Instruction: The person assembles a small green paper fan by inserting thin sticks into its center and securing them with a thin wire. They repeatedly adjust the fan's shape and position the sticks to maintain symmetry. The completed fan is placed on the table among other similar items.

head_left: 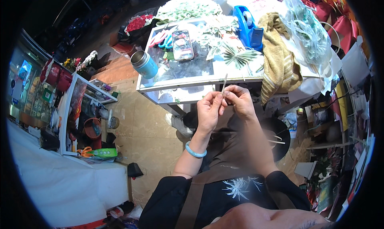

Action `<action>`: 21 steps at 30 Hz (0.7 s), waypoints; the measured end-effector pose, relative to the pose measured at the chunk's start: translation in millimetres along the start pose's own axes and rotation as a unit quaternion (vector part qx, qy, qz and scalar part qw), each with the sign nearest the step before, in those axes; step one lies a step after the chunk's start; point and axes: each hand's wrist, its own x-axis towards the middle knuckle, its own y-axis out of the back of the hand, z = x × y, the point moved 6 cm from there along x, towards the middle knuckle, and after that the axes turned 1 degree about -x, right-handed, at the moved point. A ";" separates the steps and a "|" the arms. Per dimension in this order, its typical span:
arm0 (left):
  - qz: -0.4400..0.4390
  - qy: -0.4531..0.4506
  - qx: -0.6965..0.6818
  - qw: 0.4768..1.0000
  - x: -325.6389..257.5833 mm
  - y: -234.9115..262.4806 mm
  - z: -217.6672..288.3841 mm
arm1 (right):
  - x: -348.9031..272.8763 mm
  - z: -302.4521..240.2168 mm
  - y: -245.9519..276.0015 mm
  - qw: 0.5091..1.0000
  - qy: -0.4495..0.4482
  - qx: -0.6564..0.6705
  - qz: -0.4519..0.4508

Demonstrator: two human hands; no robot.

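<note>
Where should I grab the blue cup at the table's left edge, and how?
Wrap your grip around the middle of the blue cup, probably from the left, because a phone lies to its right. I see no handle, and its round body suits fingers curling around it. Better stay below the metal rim, since the top looks open.

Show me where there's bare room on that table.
The glass patch between phone, blue tumbler and front rim looks mostly bare. The right side is crowded: blue tape dispenser, brown towel, plastic bag.
</note>
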 end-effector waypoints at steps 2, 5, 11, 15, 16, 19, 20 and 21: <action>0.029 -0.024 0.018 0.999 1.3 0.9 2.8 | 0.5 -7.0 -1.6 0.999 0.045 -0.006 -0.002; 0.078 -0.072 0.133 0.985 -3.4 -0.6 7.7 | -1.6 -15.8 -7.1 0.997 0.073 -0.017 -0.001; -0.004 0.040 0.016 0.999 -2.6 -7.5 -1.5 | -6.8 -26.2 -14.6 0.996 0.088 -0.014 -0.028; -0.095 0.190 -0.209 0.955 -7.4 -12.8 -11.2 | -6.9 -28.9 -18.1 0.990 0.073 0.055 -0.104; -0.100 0.203 -0.246 0.942 -8.4 -14.3 -13.2 | -6.0 -28.5 -17.6 0.992 0.064 0.029 -0.102; -0.150 0.227 -0.312 0.910 -10.4 -18.7 -13.1 | -7.2 -25.4 -20.6 0.994 0.031 0.050 -0.095; -0.155 0.231 -0.303 0.911 -10.7 -18.3 -13.3 | -7.6 -28.5 -21.2 0.994 0.047 0.030 -0.096; -0.161 0.235 -0.293 0.913 -11.0 -18.1 -13.3 | -8.0 -31.8 -22.0 0.993 0.062 0.014 -0.102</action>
